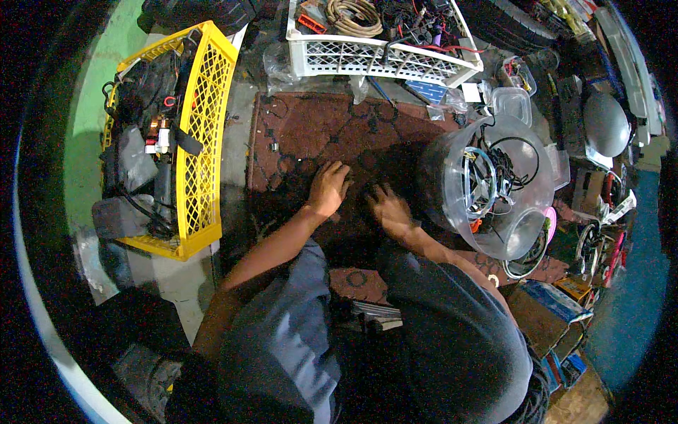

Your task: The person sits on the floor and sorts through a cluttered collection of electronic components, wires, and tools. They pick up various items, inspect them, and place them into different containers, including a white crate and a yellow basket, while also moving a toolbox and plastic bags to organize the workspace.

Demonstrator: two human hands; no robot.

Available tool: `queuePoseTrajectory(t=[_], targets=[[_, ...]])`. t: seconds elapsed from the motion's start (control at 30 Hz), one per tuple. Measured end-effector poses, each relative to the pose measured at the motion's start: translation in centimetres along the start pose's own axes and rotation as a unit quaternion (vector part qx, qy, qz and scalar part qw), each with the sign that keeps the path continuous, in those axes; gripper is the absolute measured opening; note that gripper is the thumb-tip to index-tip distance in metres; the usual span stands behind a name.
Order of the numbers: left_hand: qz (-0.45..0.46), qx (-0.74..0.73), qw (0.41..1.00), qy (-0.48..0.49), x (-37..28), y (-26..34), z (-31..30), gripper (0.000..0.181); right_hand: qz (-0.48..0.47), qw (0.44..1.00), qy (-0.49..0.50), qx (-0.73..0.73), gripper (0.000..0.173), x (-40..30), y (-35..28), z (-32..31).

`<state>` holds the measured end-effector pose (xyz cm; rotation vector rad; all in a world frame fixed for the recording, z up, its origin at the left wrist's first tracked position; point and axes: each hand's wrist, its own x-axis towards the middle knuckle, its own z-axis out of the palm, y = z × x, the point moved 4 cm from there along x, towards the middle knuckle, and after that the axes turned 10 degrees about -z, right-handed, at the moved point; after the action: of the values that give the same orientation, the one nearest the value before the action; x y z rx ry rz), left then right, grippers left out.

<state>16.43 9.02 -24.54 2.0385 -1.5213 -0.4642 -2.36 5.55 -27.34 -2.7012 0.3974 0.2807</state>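
Between my knees, both hands are held over a brown patterned mat [307, 124]. My left hand [328, 188] shows its back, the fingers loosely bent and nothing visible in them. A short way to its right, my right hand [391, 212] is slightly blurred and partly in shadow, with its fingers apart. No held object can be seen in it. Close to the right hand is a clear round plastic tub [458, 212], tipped with its mouth to the right and black cables [516, 159] inside. What lies in the dark shadow between the hands cannot be made out.
A yellow plastic crate [206, 143] of tools and parts stands at left. A white crate [371, 55] with cables and a coiled hose [355, 16] is ahead. Clear plastic containers [512, 104], a small blue solar panel [426, 91] and cardboard boxes [540, 312] lie around.
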Motion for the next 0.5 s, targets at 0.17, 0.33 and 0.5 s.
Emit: queuePoseTrajectory(t=[0.17, 0.33, 0.5], targets=[[0.002, -0.019, 0.999, 0.039, -0.8, -1.3, 0.8, 0.019, -0.051, 0.996, 0.015, 0.070, 0.047, -0.5, -2.0, -2.8], [-0.024, -0.032, 0.999, 0.022, -0.7, -0.7, 0.3, 0.022, -0.034, 0.994, -0.042, 0.096, 0.042, -1.0, -1.2, -1.3], [-0.030, -0.022, 0.999, 0.026, -1.0, -1.1, 0.4, 0.023, 0.027, 0.983, -0.039, 0.175, 0.056, -0.5, -0.1, 2.2]])
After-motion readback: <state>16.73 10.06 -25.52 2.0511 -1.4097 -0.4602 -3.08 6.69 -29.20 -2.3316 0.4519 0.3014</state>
